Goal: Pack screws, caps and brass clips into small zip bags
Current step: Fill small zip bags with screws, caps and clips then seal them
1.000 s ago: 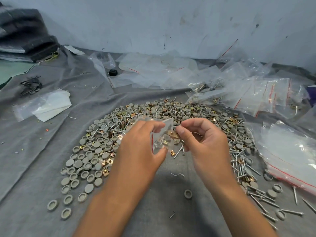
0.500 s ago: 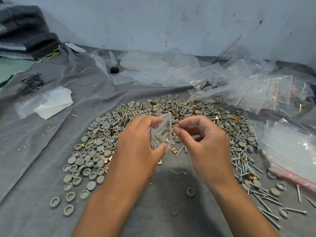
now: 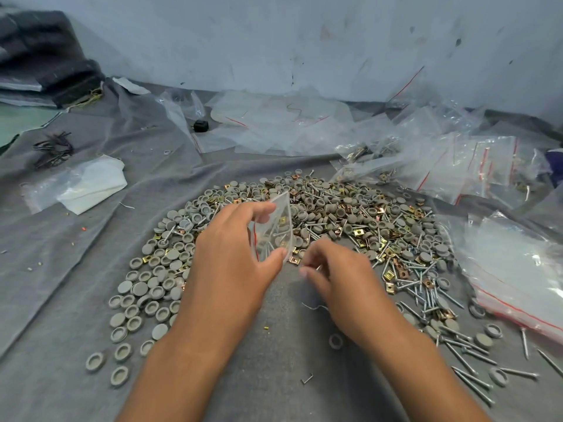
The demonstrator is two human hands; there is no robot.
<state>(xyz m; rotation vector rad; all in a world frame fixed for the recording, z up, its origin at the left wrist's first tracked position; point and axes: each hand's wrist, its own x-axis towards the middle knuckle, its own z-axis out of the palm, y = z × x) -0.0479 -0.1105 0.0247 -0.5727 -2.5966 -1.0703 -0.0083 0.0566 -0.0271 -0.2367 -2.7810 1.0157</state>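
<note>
- Holding a small clear plastic zip bag with a red seal line upright above the middle of the grey cloth, the left hand pinches it between thumb and fingers, probably so the mouth faces the other hand for filling.
- Screws and at least one brass clip show through the bag's film; how many, I cannot count.
- The right hand hovers low, just beside the bag's lower corner, fingers curled; its grip looks closed on something thin and metallic, likely a screw, but blur hides what.
- Loose stock lies within easy reach: round grey plastic caps toward the cloth's left, long silver steel screws toward its right, and square brass clips mixed between.
- Clear zip bags already holding parts pile near the far right edge; their contents are hard to make out.
- Whether the held bag's mouth is open cannot be told.
</note>
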